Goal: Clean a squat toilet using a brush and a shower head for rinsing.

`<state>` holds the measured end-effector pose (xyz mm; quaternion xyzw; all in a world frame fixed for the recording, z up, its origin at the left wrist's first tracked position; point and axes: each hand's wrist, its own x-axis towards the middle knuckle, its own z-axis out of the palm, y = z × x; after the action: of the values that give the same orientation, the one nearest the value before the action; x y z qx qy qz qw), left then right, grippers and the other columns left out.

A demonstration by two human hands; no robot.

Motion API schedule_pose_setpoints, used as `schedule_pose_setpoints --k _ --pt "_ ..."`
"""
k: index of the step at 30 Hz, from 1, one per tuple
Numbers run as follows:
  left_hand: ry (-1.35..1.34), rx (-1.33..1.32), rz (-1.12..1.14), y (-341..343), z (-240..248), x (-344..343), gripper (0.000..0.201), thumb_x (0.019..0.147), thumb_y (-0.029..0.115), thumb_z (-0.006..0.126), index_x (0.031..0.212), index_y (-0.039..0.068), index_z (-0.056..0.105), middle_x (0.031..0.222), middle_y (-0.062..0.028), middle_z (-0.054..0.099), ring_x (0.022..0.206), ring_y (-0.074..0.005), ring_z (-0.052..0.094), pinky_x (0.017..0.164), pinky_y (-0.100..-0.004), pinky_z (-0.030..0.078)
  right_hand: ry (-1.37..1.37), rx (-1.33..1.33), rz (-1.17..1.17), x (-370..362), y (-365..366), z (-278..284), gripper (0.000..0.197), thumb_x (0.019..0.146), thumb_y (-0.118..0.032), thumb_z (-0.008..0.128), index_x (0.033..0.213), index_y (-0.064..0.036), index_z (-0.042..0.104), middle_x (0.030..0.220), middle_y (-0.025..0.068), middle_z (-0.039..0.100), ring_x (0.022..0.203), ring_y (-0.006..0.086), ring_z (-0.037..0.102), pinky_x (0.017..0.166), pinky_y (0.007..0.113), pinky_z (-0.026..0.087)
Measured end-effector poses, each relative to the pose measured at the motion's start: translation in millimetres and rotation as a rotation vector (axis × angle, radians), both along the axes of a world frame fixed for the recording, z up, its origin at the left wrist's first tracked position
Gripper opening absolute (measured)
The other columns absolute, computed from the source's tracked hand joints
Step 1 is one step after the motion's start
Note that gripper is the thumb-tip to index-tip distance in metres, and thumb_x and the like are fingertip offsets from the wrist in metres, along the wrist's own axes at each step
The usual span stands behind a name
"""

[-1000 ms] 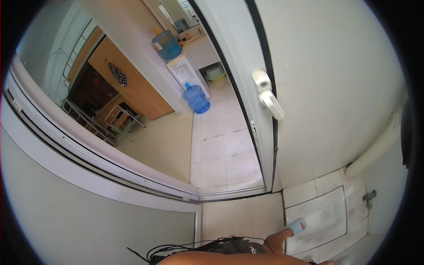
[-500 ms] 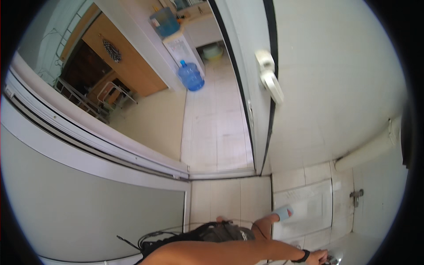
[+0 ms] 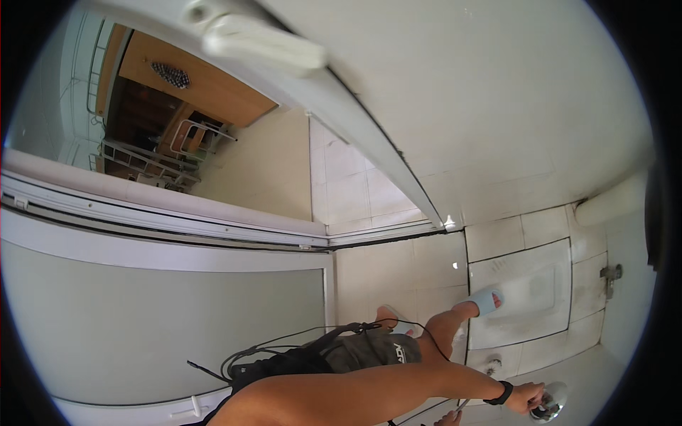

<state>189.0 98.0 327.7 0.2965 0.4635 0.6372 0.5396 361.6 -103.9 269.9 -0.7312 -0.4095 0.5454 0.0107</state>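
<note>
L hand (image 3: 524, 397) is at the far end of the outstretched arm I'm watching, black wristband (image 3: 506, 392) on, fingers curled in. It's right up against a shiny rounded metal piece (image 3: 554, 402), which sits just R of the knuckles, approx. level w/ them, by the pale wall at lower R. Looks like contact, but I can't tell if the fingers grip it or only rest on it.

R hand (image 3: 447, 419) is mostly cut off by the bottom edge, L of the metal piece & apart from it. A thin pale rod (image 3: 463, 405) shows right beside its fingers; can't tell from here whether it's held or how tight.

Also in my view: a white squat pan (image 3: 529, 312) set in the tiled floor above both hands, w/ one foot in a lt. blue slipper (image 3: 486, 302) at its L side, & blk cables (image 3: 284, 348) strung over the dk. shorts (image 3: 376, 349).
</note>
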Motion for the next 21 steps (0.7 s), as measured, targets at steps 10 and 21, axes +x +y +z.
schedule_pose_setpoints --k 10,21 --pt "-0.037 -0.023 -0.029 -6 -27 -36 0.029 0.067 -0.005 0.063 0.082 0.003 0.040 0.067 -0.0073 0.054 0.063 -0.0272 0.056 0.057 -0.0372 0.043 -0.016 -0.169 -0.311 -19 36 -1 0.046 0.094 -0.015 0.053 0.139 -0.0112 0.045 0.062 -0.0043 0.043 0.044 0.0046 0.034 0.037 0.020 0.025" --pt "0.045 -0.041 -0.008 -129 -5 -91 0.036 0.064 -0.002 0.071 0.083 0.005 0.042 0.069 -0.0053 0.058 0.067 -0.0254 0.059 0.062 -0.0367 0.045 -0.096 0.012 -0.209 -92 -43 27 0.050 0.096 -0.018 0.054 0.144 -0.0207 0.040 0.065 -0.0030 0.043 0.043 0.0044 0.033 0.037 0.021 0.024"
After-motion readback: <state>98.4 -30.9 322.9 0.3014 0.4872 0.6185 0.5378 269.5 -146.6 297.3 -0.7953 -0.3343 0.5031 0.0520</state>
